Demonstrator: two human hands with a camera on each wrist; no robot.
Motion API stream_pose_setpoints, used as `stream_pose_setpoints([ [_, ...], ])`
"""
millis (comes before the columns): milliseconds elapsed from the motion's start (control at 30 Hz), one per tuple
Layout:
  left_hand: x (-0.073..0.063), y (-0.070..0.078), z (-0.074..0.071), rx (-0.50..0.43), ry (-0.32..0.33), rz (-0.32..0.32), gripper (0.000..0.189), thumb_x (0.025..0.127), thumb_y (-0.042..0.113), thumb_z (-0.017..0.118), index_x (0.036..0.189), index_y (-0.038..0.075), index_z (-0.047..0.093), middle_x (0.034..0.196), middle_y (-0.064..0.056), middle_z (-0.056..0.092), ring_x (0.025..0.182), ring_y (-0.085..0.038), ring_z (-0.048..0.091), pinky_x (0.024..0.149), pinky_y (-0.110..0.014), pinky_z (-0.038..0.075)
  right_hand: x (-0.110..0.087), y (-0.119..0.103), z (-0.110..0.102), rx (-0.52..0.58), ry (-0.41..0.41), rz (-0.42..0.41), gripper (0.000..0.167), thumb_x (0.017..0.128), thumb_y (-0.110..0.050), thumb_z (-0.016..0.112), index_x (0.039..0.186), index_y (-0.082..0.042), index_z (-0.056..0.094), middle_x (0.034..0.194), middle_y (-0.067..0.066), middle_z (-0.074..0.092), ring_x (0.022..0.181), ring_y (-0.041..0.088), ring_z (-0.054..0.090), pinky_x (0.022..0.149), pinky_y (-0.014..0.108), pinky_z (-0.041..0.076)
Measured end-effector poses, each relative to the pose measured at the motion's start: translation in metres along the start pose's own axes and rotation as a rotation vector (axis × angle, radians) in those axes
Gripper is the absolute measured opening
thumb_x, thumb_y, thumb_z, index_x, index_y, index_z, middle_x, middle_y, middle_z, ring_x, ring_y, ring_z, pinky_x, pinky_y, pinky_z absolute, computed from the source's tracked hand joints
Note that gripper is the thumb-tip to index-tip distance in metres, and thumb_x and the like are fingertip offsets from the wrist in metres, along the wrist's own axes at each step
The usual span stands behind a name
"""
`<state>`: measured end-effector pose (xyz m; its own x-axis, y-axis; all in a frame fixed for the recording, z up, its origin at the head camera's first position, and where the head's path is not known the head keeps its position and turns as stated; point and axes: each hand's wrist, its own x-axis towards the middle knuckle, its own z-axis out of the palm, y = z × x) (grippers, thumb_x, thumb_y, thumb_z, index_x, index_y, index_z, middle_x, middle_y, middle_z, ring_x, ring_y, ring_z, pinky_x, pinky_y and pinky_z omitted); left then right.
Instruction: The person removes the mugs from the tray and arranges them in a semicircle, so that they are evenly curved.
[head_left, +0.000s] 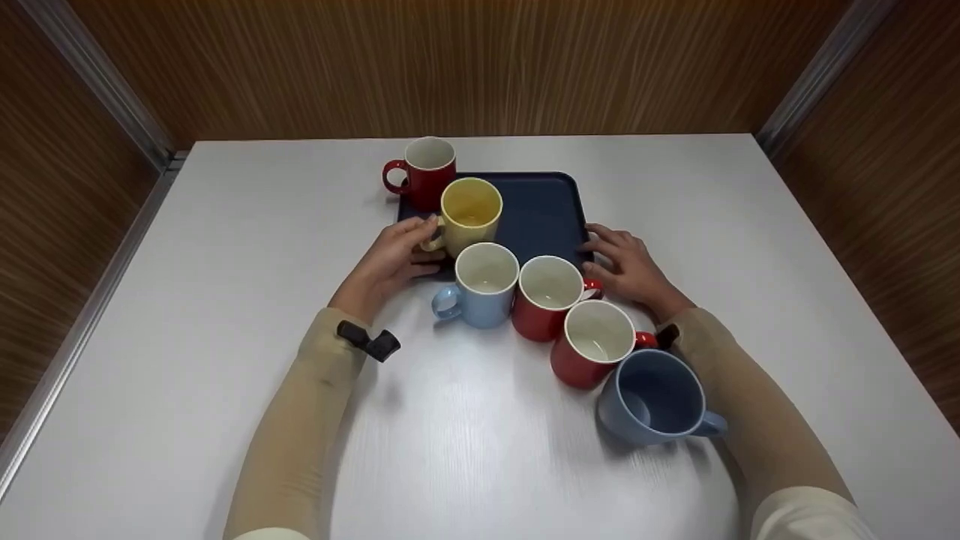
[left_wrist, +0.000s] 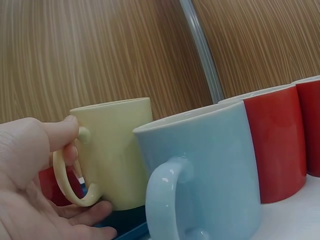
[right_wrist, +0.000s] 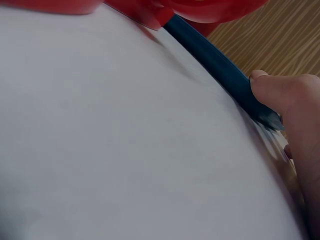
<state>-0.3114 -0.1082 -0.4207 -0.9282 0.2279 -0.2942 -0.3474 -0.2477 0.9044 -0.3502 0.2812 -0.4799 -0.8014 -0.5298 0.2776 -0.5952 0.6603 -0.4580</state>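
My left hand [head_left: 390,259] pinches the handle of a yellow mug [head_left: 469,225], thumb on top of the handle and other fingers low beside it in the left wrist view. The mug is upright over the left part of a dark blue tray [head_left: 536,202]; whether its base touches the tray cannot be told. At the tray's right edge, my right hand [head_left: 626,266] holds the rim, its thumb [right_wrist: 272,90] over it in the right wrist view. A red mug [head_left: 429,176] stands at the tray's far left corner, its handle pointing left.
In front of the tray a light blue mug [head_left: 486,289], two red mugs [head_left: 541,311] [head_left: 581,360] and a darker blue mug [head_left: 649,409] form a diagonal row towards my right forearm. Wood-grain panels [head_left: 480,67] rise behind the white table [head_left: 247,225] and at both sides.
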Motion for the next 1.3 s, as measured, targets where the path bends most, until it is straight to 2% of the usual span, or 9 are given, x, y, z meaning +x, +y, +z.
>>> stream_pose_setpoints([
  [133, -0.005, 0.002, -0.004, -0.019, 0.006, 0.008, 0.032, 0.092, 0.033, 0.058, 0.084, 0.004, 0.046, 0.108, -0.012, 0.049, 0.112, -0.038, 0.049, 0.097, -0.051, 0.037, -0.001, 0.001, -0.001, 0.002, 0.001, 0.007, 0.036, 0.089, -0.038, 0.057, 0.12, -0.019, 0.061, 0.147, 0.003, 0.034, 0.126, 0.029, 0.033, 0.1, 0.056, 0.019],
  [467, -0.018, 0.003, -0.012, -0.136, 0.028, -0.012, 0.031, 0.089, 0.034, 0.062, 0.092, 0.005, 0.051, 0.109, -0.011, 0.045, 0.104, -0.031, 0.051, 0.098, -0.054, 0.035, 0.0, 0.006, -0.002, 0.004, 0.004, 0.012, 0.037, 0.09, -0.039, 0.056, 0.121, -0.02, 0.06, 0.147, 0.003, 0.034, 0.127, 0.03, 0.032, 0.101, 0.056, 0.019],
  [700, -0.029, 0.007, -0.017, -0.078, 0.082, -0.028, 0.04, 0.088, 0.038, 0.062, 0.106, 0.004, 0.051, 0.113, -0.012, 0.044, 0.103, -0.027, 0.051, 0.096, -0.05, 0.039, -0.001, 0.008, -0.002, -0.008, 0.015, -0.006, 0.036, 0.09, -0.038, 0.056, 0.121, -0.018, 0.06, 0.146, 0.005, 0.035, 0.126, 0.031, 0.034, 0.1, 0.057, 0.019],
  [833, -0.039, 0.009, -0.021, -0.07, 0.102, -0.027, 0.036, 0.087, 0.039, 0.063, 0.097, 0.006, 0.054, 0.108, -0.013, 0.046, 0.095, -0.025, 0.055, 0.094, -0.042, 0.043, -0.002, 0.007, -0.003, 0.0, 0.014, 0.007, 0.037, 0.09, -0.039, 0.056, 0.121, -0.02, 0.06, 0.147, 0.003, 0.034, 0.127, 0.03, 0.032, 0.101, 0.056, 0.018],
  [967, -0.049, 0.009, -0.025, -0.072, 0.098, 0.004, 0.036, 0.085, 0.04, 0.064, 0.085, 0.007, 0.053, 0.101, -0.013, 0.049, 0.089, -0.026, 0.057, 0.089, -0.036, 0.047, 0.0, 0.009, -0.003, -0.004, 0.013, 0.007, 0.037, 0.09, -0.039, 0.056, 0.121, -0.02, 0.06, 0.147, 0.004, 0.034, 0.127, 0.031, 0.032, 0.101, 0.057, 0.018],
  [1300, -0.074, 0.009, -0.033, -0.048, 0.089, 0.065, 0.039, 0.085, 0.041, 0.064, 0.077, 0.006, 0.049, 0.089, -0.011, 0.048, 0.099, -0.032, 0.057, 0.098, -0.047, 0.038, -0.002, 0.009, -0.002, 0.021, 0.004, 0.026, 0.038, 0.089, -0.039, 0.057, 0.122, -0.02, 0.06, 0.147, 0.001, 0.033, 0.128, 0.029, 0.031, 0.101, 0.057, 0.019],
])
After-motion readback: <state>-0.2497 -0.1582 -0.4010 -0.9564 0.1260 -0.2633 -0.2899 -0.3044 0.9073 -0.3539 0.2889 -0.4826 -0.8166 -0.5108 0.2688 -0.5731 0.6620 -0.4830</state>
